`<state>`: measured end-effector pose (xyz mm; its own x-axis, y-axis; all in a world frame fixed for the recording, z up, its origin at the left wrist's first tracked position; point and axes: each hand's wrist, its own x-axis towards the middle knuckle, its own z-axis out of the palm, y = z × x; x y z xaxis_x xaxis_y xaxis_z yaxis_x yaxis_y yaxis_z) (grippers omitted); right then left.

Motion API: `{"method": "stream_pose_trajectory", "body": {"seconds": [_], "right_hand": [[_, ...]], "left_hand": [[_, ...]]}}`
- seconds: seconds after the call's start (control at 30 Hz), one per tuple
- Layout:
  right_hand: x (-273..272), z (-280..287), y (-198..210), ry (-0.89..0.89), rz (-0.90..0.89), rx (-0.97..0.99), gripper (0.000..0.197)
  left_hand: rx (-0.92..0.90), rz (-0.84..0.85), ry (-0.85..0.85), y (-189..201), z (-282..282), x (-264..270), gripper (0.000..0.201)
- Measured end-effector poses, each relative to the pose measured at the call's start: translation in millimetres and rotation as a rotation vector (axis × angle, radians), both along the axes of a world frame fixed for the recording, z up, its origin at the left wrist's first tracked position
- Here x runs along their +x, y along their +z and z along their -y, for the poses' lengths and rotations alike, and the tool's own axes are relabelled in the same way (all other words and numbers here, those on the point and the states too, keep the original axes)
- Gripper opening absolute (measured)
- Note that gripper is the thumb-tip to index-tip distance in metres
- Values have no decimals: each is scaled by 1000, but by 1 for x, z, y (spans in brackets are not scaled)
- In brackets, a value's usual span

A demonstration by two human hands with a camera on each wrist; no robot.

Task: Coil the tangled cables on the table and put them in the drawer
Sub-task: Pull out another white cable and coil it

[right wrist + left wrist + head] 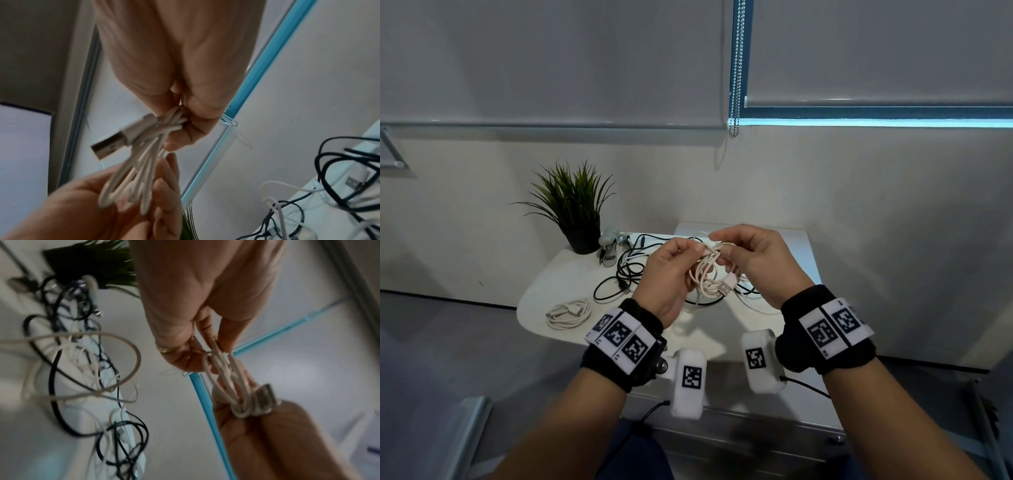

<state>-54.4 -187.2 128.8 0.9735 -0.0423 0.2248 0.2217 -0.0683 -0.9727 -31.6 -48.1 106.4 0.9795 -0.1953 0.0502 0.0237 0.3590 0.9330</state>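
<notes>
White cable is held above table: loops pinched by left hand, tail w/ USB plug clamped by right hand, prob. for wrapping.

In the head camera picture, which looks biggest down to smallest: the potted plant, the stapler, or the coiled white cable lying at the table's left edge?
1. Potted plant, clearly largest.
2. Coiled white cable.
3. Stapler, though it sits farther from the camera, so these last two are uncertain.

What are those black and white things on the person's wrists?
Each bare forearm wears a black wristband wrapped with white straps printed with square black-and-white code patterns. A white padded camera block, also carrying a code square, hangs under each wrist, with a thin black cable trailing away. No sleeves show.
</notes>
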Motion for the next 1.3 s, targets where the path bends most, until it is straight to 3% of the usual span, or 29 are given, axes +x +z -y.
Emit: {"method": "stream_pose_trajectory", "body": {"seconds": [0.1,0.2,0.53,0.83,0.97,1.07,1.17,1.3], "right_hand": [[3,3,0,4,6,140,25],[3,2,0,8,6,197,24],[2,3,1,94,-18,65,25],[1,-2,5,189,-88,351,25],[2,-6,6,163,-101,402,25],[4,-11,3,122,-132,431,27],[3,-16,1,85,-172,412,29],[5,-17,3,16,-178,331,31]], "left_hand": [[-78,-85,-101,3,-4,0,6],[-137,-147,-150,4,-8,1,18],[-116,-162,-152,-5,-18,3,27],[-297,-181,-246,-3,-24,2,33],[-282,-174,-197,-6,-23,2,16],[-275,-178,-157,-6,-22,0,14],[-148,-114,-43,-3,-17,-6,9],[275,194,184,1,-13,-11,15]]}}
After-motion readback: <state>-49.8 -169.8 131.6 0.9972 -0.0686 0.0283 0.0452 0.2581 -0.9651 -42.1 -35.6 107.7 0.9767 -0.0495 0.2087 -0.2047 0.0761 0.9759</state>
